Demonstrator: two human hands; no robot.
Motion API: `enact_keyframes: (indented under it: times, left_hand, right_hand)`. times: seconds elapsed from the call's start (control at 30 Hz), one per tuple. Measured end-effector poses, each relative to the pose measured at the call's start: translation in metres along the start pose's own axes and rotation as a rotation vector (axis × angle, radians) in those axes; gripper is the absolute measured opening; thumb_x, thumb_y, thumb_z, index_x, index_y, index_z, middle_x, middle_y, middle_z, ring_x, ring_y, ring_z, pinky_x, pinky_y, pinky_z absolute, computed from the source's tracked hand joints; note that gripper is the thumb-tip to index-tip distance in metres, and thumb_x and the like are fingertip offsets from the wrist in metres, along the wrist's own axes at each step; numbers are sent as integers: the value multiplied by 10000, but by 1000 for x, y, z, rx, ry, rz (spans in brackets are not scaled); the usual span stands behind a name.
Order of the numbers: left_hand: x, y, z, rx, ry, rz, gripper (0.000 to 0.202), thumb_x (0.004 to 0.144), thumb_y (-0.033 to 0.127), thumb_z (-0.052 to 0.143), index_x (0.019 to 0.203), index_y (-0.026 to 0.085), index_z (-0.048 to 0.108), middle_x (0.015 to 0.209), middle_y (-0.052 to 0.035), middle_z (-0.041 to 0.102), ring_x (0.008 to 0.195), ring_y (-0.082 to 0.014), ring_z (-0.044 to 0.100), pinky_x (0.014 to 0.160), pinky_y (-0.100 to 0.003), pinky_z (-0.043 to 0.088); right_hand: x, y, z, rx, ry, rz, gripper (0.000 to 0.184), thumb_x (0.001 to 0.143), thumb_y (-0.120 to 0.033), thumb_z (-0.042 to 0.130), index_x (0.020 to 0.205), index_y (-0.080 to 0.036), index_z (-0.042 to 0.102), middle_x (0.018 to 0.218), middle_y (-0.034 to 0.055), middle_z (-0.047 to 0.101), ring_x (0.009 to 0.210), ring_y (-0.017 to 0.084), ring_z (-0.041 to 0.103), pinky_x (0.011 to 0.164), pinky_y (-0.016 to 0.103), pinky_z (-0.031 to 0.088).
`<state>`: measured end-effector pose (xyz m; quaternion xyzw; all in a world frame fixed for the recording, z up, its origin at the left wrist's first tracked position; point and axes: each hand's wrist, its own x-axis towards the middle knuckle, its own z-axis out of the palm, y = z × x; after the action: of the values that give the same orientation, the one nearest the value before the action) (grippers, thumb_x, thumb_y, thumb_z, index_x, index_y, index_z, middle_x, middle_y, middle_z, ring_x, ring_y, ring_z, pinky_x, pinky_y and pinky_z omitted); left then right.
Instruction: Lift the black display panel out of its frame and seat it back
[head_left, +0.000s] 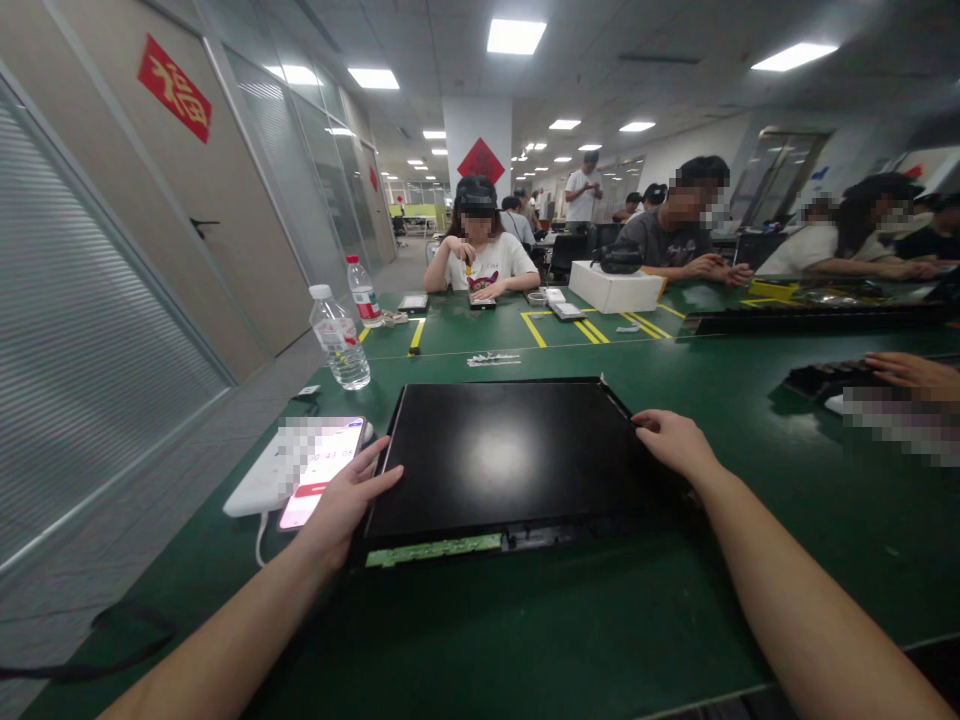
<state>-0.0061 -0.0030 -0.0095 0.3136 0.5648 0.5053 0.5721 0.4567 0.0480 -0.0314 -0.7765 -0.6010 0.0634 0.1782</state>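
Observation:
A black LCD panel with a bright glare in its middle lies in a dark frame on the green table in front of me. A green circuit board strip runs along the near left edge. My left hand grips the panel's left side, thumb over its top face and the other fingers along the edge. At the far right corner, my right hand has its fingertips closed on the frame's edge. The undersides of both grips are hidden.
Left of the panel are a lit phone, a white device with a cable, and two water bottles. Small white scraps lie beyond. A co-worker sits opposite; another person's hand is at right.

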Motion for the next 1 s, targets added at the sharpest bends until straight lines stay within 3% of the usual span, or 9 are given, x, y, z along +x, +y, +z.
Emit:
enact_keyframes:
  times: [0.2, 0.4, 0.77, 1.0]
  left_hand:
    - [-4, 5, 3, 10, -15, -40, 804, 752, 51, 801, 1489, 197, 513, 1120, -131, 797, 849, -285, 802, 673, -318, 674]
    - [-8, 7, 5, 60, -140, -107, 649, 786, 36, 734, 1397, 201, 589, 1021, -107, 816, 835, -297, 802, 590, -327, 662]
    - [-9, 6, 3, 120, -156, -33, 645, 798, 148, 790, 1402, 213, 575, 1168, -96, 786, 1004, -278, 774, 784, -324, 654]
    - [-6, 4, 0, 77, -210, 37, 759, 713, 247, 888, 1408, 232, 583, 1276, -98, 746, 1101, -307, 739, 838, -341, 645]
  right_hand:
    - [2, 3, 4, -53, 7, -19, 354, 844, -266, 558, 1108, -219, 791, 1024, 74, 748, 892, 219, 674, 766, 298, 490]
    - [5, 5, 6, -70, 7, -16, 364, 844, -287, 561, 1108, -206, 798, 1090, 94, 752, 930, 241, 693, 778, 309, 513]
    - [5, 4, 4, -67, -31, -13, 405, 852, -286, 535, 1154, -194, 788, 1126, 87, 758, 990, 246, 703, 828, 305, 522]
    - [6, 5, 8, -29, -38, -14, 395, 836, -266, 558, 1144, -185, 791, 1116, 98, 761, 998, 258, 705, 845, 323, 534]
